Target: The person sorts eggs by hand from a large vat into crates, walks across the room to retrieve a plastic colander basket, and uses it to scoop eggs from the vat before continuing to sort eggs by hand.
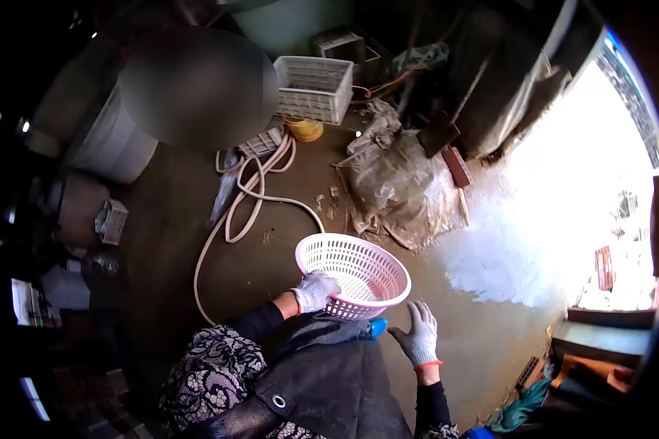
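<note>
Standing by, I note a wet-looking brown floor [263, 285] and a person in a dark apron [329, 373] seated or bent over it; which, I cannot tell. Just beyond the apron is the pink-and-white basket [370, 263], mouth upward and slightly tilted. Whether its base rests on anything cannot be confirmed.

Grip: the gloved left hand [316, 291] is closed on the basket's near-left rim. The gloved right hand [419, 335] is spread, holding nothing, just beside the basket's near-right edge and apart from it.

Assessment of handling: one hold at one side leaves the far rim free to dip, in my judgement. A firm grip on the thick rim rather than on the slotted wall, with the right hand brought to the opposite rim, would steady it better. The gloves should help, though knit may slip if wet.

Containers, by size. The white crate [311, 106] stands toward the back; its inside is too dim to report on. In the basket I see only its own slotted wall and bottom. A small crate [262, 142] lies beside the looped hose [256, 183]; contents undetermined. The yellow bucket [305, 130] shows below the white crate's near edge; its inside is hidden.
</note>
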A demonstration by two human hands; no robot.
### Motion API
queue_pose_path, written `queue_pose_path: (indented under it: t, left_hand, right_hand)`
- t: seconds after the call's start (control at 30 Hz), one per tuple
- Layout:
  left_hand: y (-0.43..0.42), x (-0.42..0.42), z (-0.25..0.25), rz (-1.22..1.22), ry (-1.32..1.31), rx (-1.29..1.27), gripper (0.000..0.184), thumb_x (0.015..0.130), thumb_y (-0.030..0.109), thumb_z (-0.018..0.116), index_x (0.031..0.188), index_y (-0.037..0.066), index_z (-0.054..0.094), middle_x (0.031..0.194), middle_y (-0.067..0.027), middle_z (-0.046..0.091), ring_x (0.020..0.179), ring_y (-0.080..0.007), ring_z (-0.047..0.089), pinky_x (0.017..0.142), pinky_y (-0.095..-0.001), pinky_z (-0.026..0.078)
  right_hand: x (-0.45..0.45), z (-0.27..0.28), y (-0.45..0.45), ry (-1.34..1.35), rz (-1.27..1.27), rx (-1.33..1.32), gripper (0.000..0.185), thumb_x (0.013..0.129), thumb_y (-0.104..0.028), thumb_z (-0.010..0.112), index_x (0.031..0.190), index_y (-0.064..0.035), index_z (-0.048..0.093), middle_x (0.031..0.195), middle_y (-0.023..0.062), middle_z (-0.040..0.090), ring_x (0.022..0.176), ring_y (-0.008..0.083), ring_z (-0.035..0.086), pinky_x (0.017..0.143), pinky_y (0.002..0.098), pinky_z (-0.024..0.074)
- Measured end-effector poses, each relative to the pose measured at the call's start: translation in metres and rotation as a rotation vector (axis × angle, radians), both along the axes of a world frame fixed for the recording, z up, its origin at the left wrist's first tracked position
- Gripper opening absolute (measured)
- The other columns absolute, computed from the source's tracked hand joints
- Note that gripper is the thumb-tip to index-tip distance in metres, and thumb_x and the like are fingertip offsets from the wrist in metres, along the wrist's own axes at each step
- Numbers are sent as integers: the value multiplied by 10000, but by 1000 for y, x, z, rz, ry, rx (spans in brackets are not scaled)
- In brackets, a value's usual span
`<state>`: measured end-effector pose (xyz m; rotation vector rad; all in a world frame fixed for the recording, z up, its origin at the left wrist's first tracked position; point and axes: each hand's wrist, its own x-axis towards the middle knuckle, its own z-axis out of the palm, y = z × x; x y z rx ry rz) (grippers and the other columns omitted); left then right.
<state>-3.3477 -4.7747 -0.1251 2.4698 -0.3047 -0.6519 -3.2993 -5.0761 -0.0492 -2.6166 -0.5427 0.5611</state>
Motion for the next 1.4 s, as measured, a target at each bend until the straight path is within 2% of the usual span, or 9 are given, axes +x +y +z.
queue_pose_path:
  t: [0.2,0.4,0.6,0.67,0.8,1.0,1.03,1.3,1.4]
  left_hand:
    - [80,-98,22,248,-319,78,252,654,99,629,899,144,666,914,-19,615,973,-208,545,914,-369,376]
    - [191,-213,53,969,-341,-45,241,782,152,614,1002,54,604,1028,-118,586,931,-319,569,801,-388,472]
    - [314,-248,1,802,-127,-229,263,801,195,603,1019,48,603,975,-125,620,906,-293,595,776,-370,483]
    - [375,-242,-14,832,-157,-191,269,803,208,601,1020,48,602,966,-128,621,877,-300,599,763,-371,485]
    - [500,-253,-27,1036,-217,-137,269,787,190,613,1022,60,594,889,-121,625,818,-299,605,726,-384,484]
    - [594,-410,-68,1910,244,-249,343,839,263,593,1117,61,586,1095,-129,598,1020,-276,558,869,-356,435]
    - [592,-490,-154,1730,240,-63,302,895,270,489,1102,74,589,1075,-112,595,1028,-243,545,879,-339,422]
    - [688,-507,-175,1999,719,-132,343,895,292,466,1142,71,555,1055,-113,614,960,-261,566,869,-351,438]
    - [773,-486,-216,1976,726,-176,359,894,300,457,1157,70,542,1047,-113,621,934,-268,574,865,-356,444]
  right_hand:
    - [-25,-55,190,228,661,38,416,726,-433,674,985,-112,621,960,138,631,908,308,603,795,428,445]
    - [-58,-93,302,250,343,-5,341,761,-377,638,896,-65,667,792,175,646,773,330,631,674,408,480]
    - [-20,-181,301,167,396,-562,346,748,-352,533,894,-72,676,921,206,639,895,357,613,794,426,479]
    - [2,-244,265,304,488,-771,301,773,-359,575,758,-79,685,686,116,659,557,246,632,546,380,502]
    - [22,-281,290,531,414,-864,334,756,-371,598,817,-50,668,732,138,657,620,267,632,590,385,497]
    - [56,-309,519,563,453,-752,420,731,-388,633,904,-6,642,801,170,655,716,298,631,656,392,489]
    - [61,-312,565,538,482,-725,437,727,-391,639,919,2,638,813,175,655,732,303,631,667,393,488]
    - [99,-276,993,511,502,181,378,727,-312,663,965,-19,646,835,170,663,767,266,639,694,358,477]
    - [111,-250,1143,610,404,279,270,777,-184,667,953,18,641,802,82,670,696,98,590,642,280,474]
